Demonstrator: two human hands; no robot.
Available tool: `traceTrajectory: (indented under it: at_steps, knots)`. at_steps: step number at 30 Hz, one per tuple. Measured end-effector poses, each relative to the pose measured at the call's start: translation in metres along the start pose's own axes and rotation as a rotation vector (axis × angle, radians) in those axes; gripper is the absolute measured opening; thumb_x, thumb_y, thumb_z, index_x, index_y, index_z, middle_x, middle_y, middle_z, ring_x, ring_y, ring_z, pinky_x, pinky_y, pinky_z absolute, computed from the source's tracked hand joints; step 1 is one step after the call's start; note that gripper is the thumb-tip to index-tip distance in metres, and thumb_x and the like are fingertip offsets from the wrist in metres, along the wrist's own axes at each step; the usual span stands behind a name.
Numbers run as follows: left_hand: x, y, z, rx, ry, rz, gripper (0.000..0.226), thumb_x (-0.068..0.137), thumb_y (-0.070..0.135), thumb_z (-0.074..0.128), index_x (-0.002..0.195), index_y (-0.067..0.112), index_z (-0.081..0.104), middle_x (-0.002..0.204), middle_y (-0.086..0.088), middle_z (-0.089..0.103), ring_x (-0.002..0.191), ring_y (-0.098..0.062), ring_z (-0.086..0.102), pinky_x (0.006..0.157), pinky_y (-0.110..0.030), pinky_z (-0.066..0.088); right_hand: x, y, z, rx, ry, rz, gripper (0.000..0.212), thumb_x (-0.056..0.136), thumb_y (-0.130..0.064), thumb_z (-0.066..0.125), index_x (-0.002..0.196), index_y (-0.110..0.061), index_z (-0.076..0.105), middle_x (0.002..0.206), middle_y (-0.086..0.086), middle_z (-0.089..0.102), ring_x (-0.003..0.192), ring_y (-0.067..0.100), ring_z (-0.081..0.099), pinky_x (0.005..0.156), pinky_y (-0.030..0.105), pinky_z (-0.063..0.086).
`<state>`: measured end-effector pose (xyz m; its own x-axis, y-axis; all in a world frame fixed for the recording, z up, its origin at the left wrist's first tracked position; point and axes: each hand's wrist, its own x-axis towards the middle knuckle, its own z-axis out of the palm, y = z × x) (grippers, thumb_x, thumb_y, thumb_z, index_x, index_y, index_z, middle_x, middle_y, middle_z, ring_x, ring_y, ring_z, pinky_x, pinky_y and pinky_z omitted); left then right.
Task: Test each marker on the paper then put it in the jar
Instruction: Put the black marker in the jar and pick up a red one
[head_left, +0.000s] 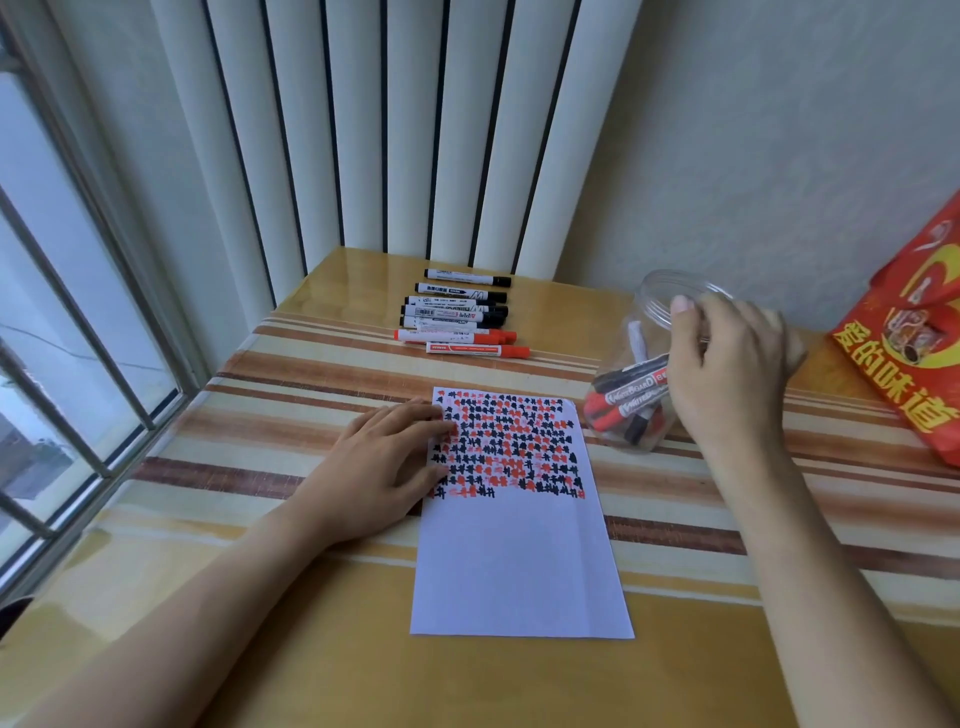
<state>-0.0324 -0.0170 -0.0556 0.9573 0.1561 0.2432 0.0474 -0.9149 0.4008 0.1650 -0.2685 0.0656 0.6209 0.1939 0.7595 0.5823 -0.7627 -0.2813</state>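
The paper (519, 545) is white. Its top part is filled with rows of small black and red marks, and some marks are a pale pink. The worktop (322, 649) is yellow-brown, and it has stripes of cream, orange-brown and dark brown going across it. Near the far edge of the worktop lie markers (460, 314) with white bodies. Some have black caps and two have red caps. The jar (639, 379) is clear, so you can see red and black markers inside it. At the right edge of the worktop is a red bag (914, 353) with big yellow letters. The blinds (395, 124) are white with dark gaps.
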Motion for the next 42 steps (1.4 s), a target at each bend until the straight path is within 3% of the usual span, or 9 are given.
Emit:
traceTrajectory:
  at_steps: [4, 7, 12, 17, 27, 32, 35, 39, 42]
  knots:
    - [0.001, 0.001, 0.001, 0.024, 0.026, 0.0, 0.058, 0.096, 0.063, 0.032, 0.146, 0.04, 0.048, 0.16, 0.015, 0.034, 0.154, -0.005, 0.014, 0.124, -0.044, 0.017, -0.01, -0.03, 0.001, 0.043, 0.23, -0.185, 0.011, 0.096, -0.015, 0.057, 0.097, -0.01, 0.067, 0.109, 0.013, 0.065, 0.102, 0.036, 0.056, 0.092, 0.048, 0.042]
    - [0.001, 0.002, 0.001, 0.05, 0.028, -0.019, 0.058, 0.095, 0.065, 0.029, 0.145, 0.042, 0.047, 0.165, 0.014, 0.021, 0.155, -0.005, -0.005, 0.126, -0.051, 0.001, -0.023, -0.059, 0.031, 0.238, 0.009, -0.35, 0.011, 0.093, -0.003, 0.057, 0.093, -0.005, 0.067, 0.098, 0.01, 0.065, 0.09, 0.028, 0.059, 0.083, 0.04, 0.046]
    - [0.001, 0.004, 0.0, 0.035, -0.03, -0.05, 0.062, 0.093, 0.069, 0.024, 0.147, 0.043, 0.042, 0.165, 0.011, 0.026, 0.156, -0.006, 0.001, 0.126, -0.05, 0.0, -0.03, -0.067, 0.115, 0.202, -0.534, -0.197, 0.013, 0.099, -0.01, 0.059, 0.109, -0.014, 0.068, 0.107, 0.0, 0.067, 0.097, 0.014, 0.062, 0.086, 0.033, 0.059]
    - [0.001, 0.001, 0.0, 0.06, -0.047, -0.062, 0.062, 0.093, 0.07, 0.021, 0.148, 0.046, 0.037, 0.165, 0.015, 0.024, 0.155, -0.004, -0.001, 0.126, -0.049, 0.0, -0.021, -0.06, 0.156, 0.06, -0.536, -0.16, 0.029, 0.101, -0.015, 0.058, 0.13, -0.011, 0.058, 0.12, 0.005, 0.067, 0.107, 0.018, 0.062, 0.085, 0.028, 0.056]
    - [0.002, 0.004, -0.003, 0.056, -0.05, -0.053, 0.06, 0.094, 0.07, 0.023, 0.147, 0.046, 0.038, 0.164, 0.016, 0.026, 0.155, -0.004, 0.001, 0.126, -0.047, -0.002, -0.033, -0.047, 0.125, 0.032, -0.616, -0.313, 0.027, 0.101, -0.017, 0.062, 0.128, -0.014, 0.064, 0.123, 0.001, 0.069, 0.112, 0.017, 0.059, 0.093, 0.03, 0.05]
    - [0.002, 0.005, -0.002, 0.044, -0.034, -0.055, 0.061, 0.094, 0.07, 0.024, 0.147, 0.046, 0.041, 0.165, 0.014, 0.024, 0.155, -0.003, -0.004, 0.126, -0.05, -0.002, -0.061, -0.047, 0.079, 0.085, -0.577, -0.196, 0.017, 0.096, -0.015, 0.068, 0.113, -0.015, 0.07, 0.116, -0.003, 0.059, 0.115, 0.015, 0.052, 0.1, 0.034, 0.047]
    - [0.002, 0.007, -0.003, 0.023, 0.029, -0.054, 0.061, 0.095, 0.071, 0.024, 0.147, 0.046, 0.046, 0.165, 0.013, 0.024, 0.154, -0.002, -0.004, 0.125, -0.055, -0.002, -0.087, -0.05, 0.057, 0.279, -0.57, -0.062, 0.007, 0.095, -0.014, 0.07, 0.101, -0.017, 0.067, 0.102, -0.008, 0.057, 0.099, 0.01, 0.052, 0.089, 0.031, 0.045]
    - [0.003, 0.018, -0.008, -0.09, 0.153, -0.068, 0.058, 0.097, 0.069, 0.027, 0.147, 0.046, 0.047, 0.152, 0.013, 0.039, 0.149, -0.006, 0.021, 0.122, -0.049, 0.015, -0.11, -0.061, 0.04, 0.525, -0.644, 0.065, 0.012, 0.092, -0.012, 0.073, 0.093, -0.021, 0.064, 0.085, -0.016, 0.058, 0.077, 0.001, 0.056, 0.068, 0.011, 0.04]
    - [0.003, 0.03, -0.012, -0.228, 0.223, -0.035, 0.053, 0.101, 0.06, 0.037, 0.149, 0.04, 0.047, 0.141, 0.015, 0.042, 0.136, -0.008, 0.038, 0.114, -0.036, 0.034, -0.119, -0.07, 0.033, 0.762, -0.715, 0.225, 0.016, 0.092, -0.018, 0.074, 0.097, -0.026, 0.061, 0.085, -0.007, 0.066, 0.076, 0.008, 0.06, 0.07, 0.022, 0.051]
